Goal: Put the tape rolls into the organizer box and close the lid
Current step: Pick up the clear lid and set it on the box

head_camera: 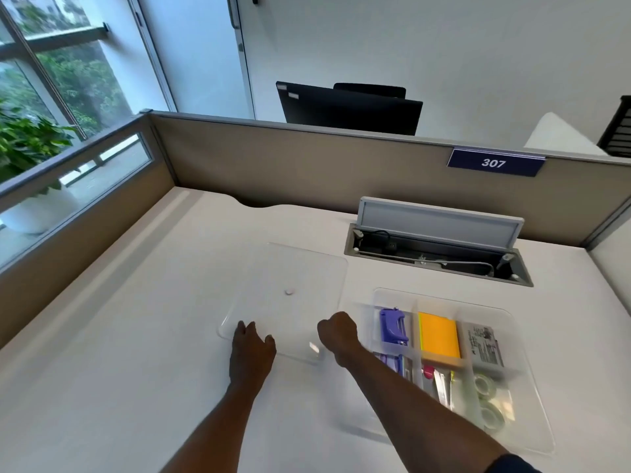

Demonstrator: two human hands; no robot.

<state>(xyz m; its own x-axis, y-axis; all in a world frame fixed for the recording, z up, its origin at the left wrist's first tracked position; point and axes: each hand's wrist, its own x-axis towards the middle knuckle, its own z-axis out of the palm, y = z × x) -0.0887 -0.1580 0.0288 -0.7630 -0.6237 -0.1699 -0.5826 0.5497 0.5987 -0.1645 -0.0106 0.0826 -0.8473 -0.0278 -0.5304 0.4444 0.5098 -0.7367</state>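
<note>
Two clear tape rolls (486, 401) sit in the clear plastic organizer box (532, 404), both hands on the flat transparent lid (290, 271) — left hand (252, 341) fingers spread flat, right hand (338, 332) curled at its edge, grip unclear — lifting it across comes next.

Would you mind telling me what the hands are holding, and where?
Both hands, left hand and right hand, are at the clear lid's near edge; a firm grip cannot be told.
</note>
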